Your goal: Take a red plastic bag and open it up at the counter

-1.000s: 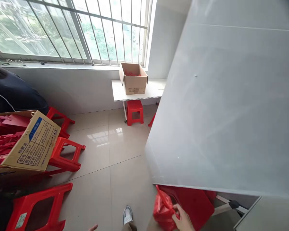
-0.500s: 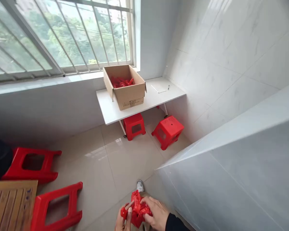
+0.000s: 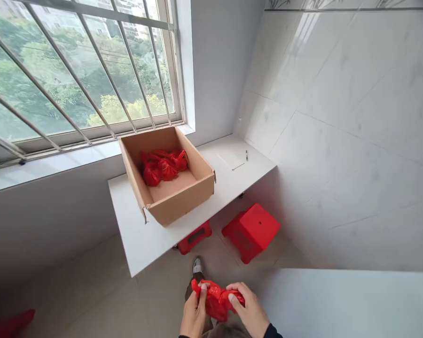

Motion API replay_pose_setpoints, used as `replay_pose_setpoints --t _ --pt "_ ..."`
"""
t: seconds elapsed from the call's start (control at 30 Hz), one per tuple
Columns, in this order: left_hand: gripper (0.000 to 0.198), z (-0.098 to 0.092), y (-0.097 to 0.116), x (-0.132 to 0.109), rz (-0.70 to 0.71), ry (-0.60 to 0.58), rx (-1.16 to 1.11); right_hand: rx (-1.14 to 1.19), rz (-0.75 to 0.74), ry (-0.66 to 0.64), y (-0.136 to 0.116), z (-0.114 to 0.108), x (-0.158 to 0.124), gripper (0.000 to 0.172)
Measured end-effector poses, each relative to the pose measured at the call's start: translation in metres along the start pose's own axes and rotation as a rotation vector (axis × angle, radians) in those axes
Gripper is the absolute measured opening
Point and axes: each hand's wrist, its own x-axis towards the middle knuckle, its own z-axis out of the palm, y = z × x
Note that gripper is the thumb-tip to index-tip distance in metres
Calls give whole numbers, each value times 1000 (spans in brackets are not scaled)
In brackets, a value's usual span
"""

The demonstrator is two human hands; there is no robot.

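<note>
Both hands' grip — left hand (image 3: 193, 315), right hand (image 3: 248, 312) — on crumpled red bag (image 3: 216, 300), cardboard box (image 3: 178, 206) holding red bags (image 3: 162, 165)

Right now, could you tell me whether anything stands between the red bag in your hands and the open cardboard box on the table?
Nothing visible does. Both hands, left and right, grip the red bag just short of the table. The box sits open on top, with red bags only at its far end.

Crinkled glossy plastic bag (image 3: 216, 303), matt cardboard box (image 3: 176, 206)
</note>
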Motion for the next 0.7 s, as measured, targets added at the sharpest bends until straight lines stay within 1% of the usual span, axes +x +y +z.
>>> replay_pose_setpoints --t 0.1,0.17,0.23,0.33,0.43,0.5,0.6,0.7 --pt "33 1 53 77 95 -161 12 8 55 134 -18 -25 61 40" --pt "31 7 89 119 161 -250 25 16 87 220 -26 -44 94 43" --pt "31 19 123 156 218 -315 32 30 118 296 -32 -65 123 48" --pt "30 48 165 202 279 -353 18 42 160 427 -37 -99 167 52" --pt "30 84 196 242 313 -332 -33 5 178 507 -39 -137 221 52" --pt "32 109 213 270 315 -289 -81 -31 172 496 -39 -164 265 49" --pt "37 143 235 322 265 -178 -142 -77 124 410 -39 -204 345 42" --pt "45 171 252 385 144 -11 -158 -124 45 247 -38 -245 432 33"
